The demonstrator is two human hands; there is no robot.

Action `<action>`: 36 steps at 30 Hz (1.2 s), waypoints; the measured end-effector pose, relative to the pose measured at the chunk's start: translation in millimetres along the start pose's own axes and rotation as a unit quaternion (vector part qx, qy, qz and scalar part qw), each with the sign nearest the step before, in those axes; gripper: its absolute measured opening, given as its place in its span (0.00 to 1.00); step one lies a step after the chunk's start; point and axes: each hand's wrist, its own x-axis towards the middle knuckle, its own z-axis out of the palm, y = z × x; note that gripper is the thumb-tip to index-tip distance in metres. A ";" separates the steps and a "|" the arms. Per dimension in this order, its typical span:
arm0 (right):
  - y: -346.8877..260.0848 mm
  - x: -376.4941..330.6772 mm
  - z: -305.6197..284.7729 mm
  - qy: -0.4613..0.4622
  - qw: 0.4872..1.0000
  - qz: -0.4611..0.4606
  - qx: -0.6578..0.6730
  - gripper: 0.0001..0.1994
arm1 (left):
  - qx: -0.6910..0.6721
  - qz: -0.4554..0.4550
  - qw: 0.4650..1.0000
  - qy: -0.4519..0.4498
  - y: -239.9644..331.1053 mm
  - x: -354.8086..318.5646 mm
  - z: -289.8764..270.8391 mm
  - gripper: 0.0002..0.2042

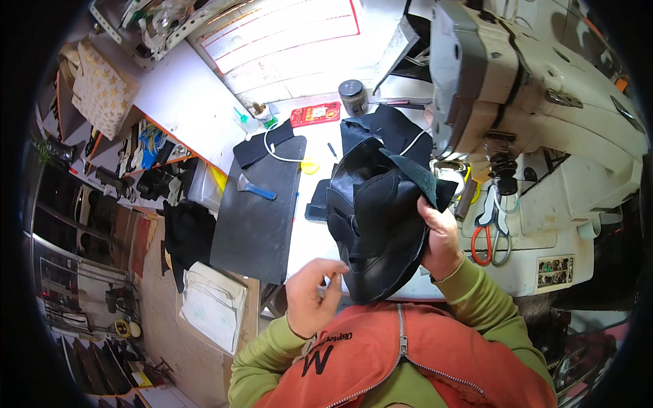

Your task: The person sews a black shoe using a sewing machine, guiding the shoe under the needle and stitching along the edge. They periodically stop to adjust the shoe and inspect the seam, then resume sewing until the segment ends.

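Leather piece: we locate the black leather piece [384, 224], folded and many-layered, directly in front of the orange vest [367, 347] and over the white tabletop [311, 241]; we cannot tell whether its underside rests there
Right hand: we see the right hand [443, 241] grasping the right edge of the piece, thumb on the upper face, the other fingers mostly hidden behind the leather
Left hand: we find the left hand [315, 296] at the lower left edge with fingers curled; we cannot tell whether the fingertips pinch the leather or only lie beside it
Piece to grip: the bulk extends between the hands and beyond them, away from the vest; a folded flap stands just above the right thumb
Left margin: we have a strip of tabletop between the piece and the dark grey mat [252, 231], which carries a blue-handled tool [257, 189]
Right margin: scissors [484, 221] lie near the right hand, below the sewing machine [544, 88]
Far margin: further black material [401, 132] lies beyond the piece, near a dark-lidded jar [353, 98]
Front margin: the lower end of the piece reaches the table's front edge
Writing: we note dark lettering on the vest, gold characters on a red packet [315, 113], and a red-bordered sheet [279, 37] too washed out to read
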 end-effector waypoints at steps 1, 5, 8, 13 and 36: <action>1.1 3.0 -1.8 -0.017 1.000 0.009 0.003 0.15 | 0.008 0.007 1.000 0.022 -2.1 4.3 -2.4 0.13; 9.7 6.0 10.6 -0.013 0.999 0.035 -0.007 0.16 | 0.041 0.032 0.998 0.046 -3.7 30.1 4.9 0.17; 16.1 14.8 7.7 -0.015 0.996 0.089 -0.005 0.17 | 0.087 0.039 0.995 -0.018 -24.2 35.9 9.7 0.19; 15.6 41.2 6.6 0.002 0.974 0.225 0.035 0.18 | -0.153 -0.117 0.977 -0.090 -46.8 41.7 5.6 0.13; 62.5 56.8 -59.2 -0.136 0.669 -0.136 -0.718 0.17 | 0.018 -0.103 0.994 -0.021 -99.4 -3.9 17.2 0.11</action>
